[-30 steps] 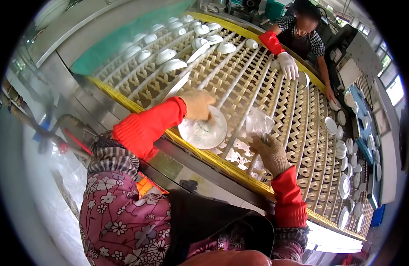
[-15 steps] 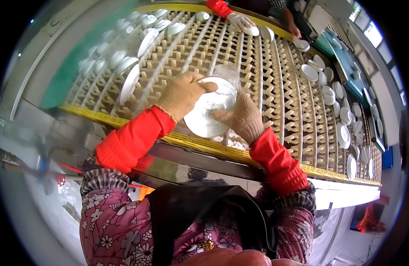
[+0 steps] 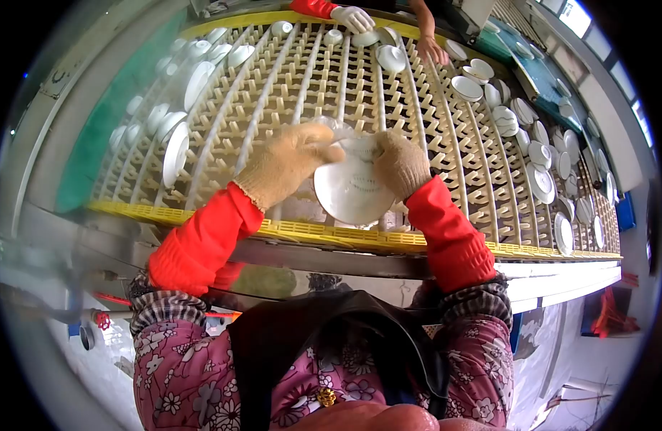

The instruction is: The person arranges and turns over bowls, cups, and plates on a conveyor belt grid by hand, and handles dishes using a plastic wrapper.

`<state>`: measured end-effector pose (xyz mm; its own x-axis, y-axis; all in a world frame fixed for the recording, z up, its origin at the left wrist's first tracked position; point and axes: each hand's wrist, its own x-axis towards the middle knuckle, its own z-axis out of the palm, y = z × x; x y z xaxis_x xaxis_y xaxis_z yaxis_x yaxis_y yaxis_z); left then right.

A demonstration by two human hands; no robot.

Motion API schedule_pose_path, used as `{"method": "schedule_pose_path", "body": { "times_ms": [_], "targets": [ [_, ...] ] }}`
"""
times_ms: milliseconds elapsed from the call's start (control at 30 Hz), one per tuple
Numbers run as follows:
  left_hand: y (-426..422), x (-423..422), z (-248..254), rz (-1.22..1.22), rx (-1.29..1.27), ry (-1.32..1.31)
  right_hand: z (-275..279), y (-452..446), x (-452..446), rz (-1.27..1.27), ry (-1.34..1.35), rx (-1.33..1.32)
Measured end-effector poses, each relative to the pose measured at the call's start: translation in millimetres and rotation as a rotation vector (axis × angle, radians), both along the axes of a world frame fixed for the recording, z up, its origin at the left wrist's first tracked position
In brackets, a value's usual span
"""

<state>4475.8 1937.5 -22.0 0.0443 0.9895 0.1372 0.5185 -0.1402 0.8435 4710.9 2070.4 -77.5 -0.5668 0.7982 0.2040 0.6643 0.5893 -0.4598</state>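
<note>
A white plate (image 3: 354, 192) with faint printed marks on its face is tilted up in front of me, over the near edge of the pegged conveyor. My right hand (image 3: 403, 165), in a tan knit glove, grips its upper right rim. At the upper left rim is my left hand (image 3: 291, 161), gloved the same way, with curled fingers and the thumb against the plate. Some clear, film-like material (image 3: 329, 123) shows behind the plate by my left fingers; what it is I cannot make out.
Yellow edging borders the pegged conveyor (image 3: 273, 100). White dishes stand at left, such as a plate (image 3: 176, 154), and many crowd the right, including a bowl (image 3: 540, 183). Across the belt, a co-worker's white-gloved hand (image 3: 354, 19) touches a bowl; a bare hand (image 3: 433, 50) reaches in nearby.
The plate has turned in my hands, so that a face with printed marks shows. My right hand has moved up from its middle to the upper rim. Across the belt, the co-workers' hands have shifted.
</note>
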Motion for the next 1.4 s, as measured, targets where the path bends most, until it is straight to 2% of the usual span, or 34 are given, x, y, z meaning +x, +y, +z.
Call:
{"method": "schedule_pose_path", "body": {
  "times_ms": [33, 67, 167, 200, 267, 333, 400, 467, 500, 567, 600, 633, 667, 700, 767, 833, 900, 933, 967, 1000, 1067, 1100, 1133, 1200, 1300, 1367, 1400],
  "targets": [
    [0, 7, 1, -0.001, 0.048, -0.02, 4, 0, 3, -0.03, 0.035, 0.024],
    [-10, 16, 0, -0.061, -0.024, -0.311, 10, 2, 6, -0.059, 0.07, 0.05],
    [-1, 28, -31, 0.169, 0.107, 0.086, 13, 7, 14, -0.112, 0.223, 0.045],
    [-4, 37, -11, 0.172, -0.06, -0.128, 16, 5, 16, -0.119, 0.251, 0.043],
    [4, 28, -21, 0.271, -0.029, -0.169, 21, 2, 24, -0.134, 0.255, 0.023],
    [8, 40, -27, 0.425, 0.079, -0.252, 30, -4, 26, -0.139, 0.402, -0.043],
    [-3, 49, -23, 0.286, -0.102, -0.355, 32, -7, 23, -0.142, 0.531, -0.129],
    [-11, 54, -11, 0.146, -0.283, -0.458, 43, -17, 20, -0.11, 0.575, -0.347],
    [-10, 52, -15, 0.17, -0.231, -0.318, 46, -19, 22, -0.082, 0.601, -0.483],
    [-7, 46, -23, 0.21, -0.125, -0.031, 45, -22, 27, -0.047, 0.332, -0.393],
    [-4, 47, -20, 0.375, -0.163, -0.106, 46, -19, 29, -0.034, 0.226, -0.428],
    [-10, 50, -14, 0.288, 0.0, -0.066, 46, -16, 31, -0.025, 0.119, -0.467],
    [-13, 55, -7, 0.37, -0.06, -0.019, 37, -18, 27, -0.06, 0.246, -0.493],
    [-17, 65, 11, 0.45, -0.117, 0.031, 39, -20, 25, -0.009, 0.362, -0.632],
    [-20, 79, 23, 0.404, 0.021, 0.01, 19, -11, 24, 0.068, 0.398, -0.472],
    [-21, 88, 24, 0.371, 0.084, -0.004, 31, -14, 28, -0.054, 0.331, -0.452],
    [-20, 89, 23, 0.357, 0.074, -0.003, 21, -3, 37, -0.001, 0.183, -0.13],
    [-16, 77, 19, 0.399, -0.019, 0.097, 31, -5, 42, 0.005, 0.162, -0.178],
    [-14, 64, 11, 0.383, 0.023, 0.166, 40, -5, 49, 0.034, 0.106, -0.191],
    [0, 21, -30, 0.316, 0.187, 0.429, 49, -8, 52, 0.073, 0.118, -0.248],
    [17, -31, -59, 0.176, 0.377, 0.802, 64, -16, 58, 0.18, 0.126, -0.398],
    [16, -36, -46, 0.105, 0.4, 0.918, 71, -21, 60, 0.247, 0.124, -0.489],
    [15, -32, -35, 0.067, 0.306, 0.798, 90, -36, 60, 0.249, 0.071, -0.493],
    [15, -44, -36, 0.067, 0.349, 0.69, 85, -52, 63, 0.312, 0.235, -0.699],
    [9, -25, -18, -0.012, 0.166, 0.454, 80, -61, 68, 0.354, 0.367, -0.94],
    [8, -19, -26, 0.011, 0.008, 0.18, 70, -59, 71, 0.39, 0.404, -0.994],
    [11, -27, -47, 0.052, -0.063, 0.008, 64, -59, 72, 0.399, 0.423, -0.984]
  ]
}}
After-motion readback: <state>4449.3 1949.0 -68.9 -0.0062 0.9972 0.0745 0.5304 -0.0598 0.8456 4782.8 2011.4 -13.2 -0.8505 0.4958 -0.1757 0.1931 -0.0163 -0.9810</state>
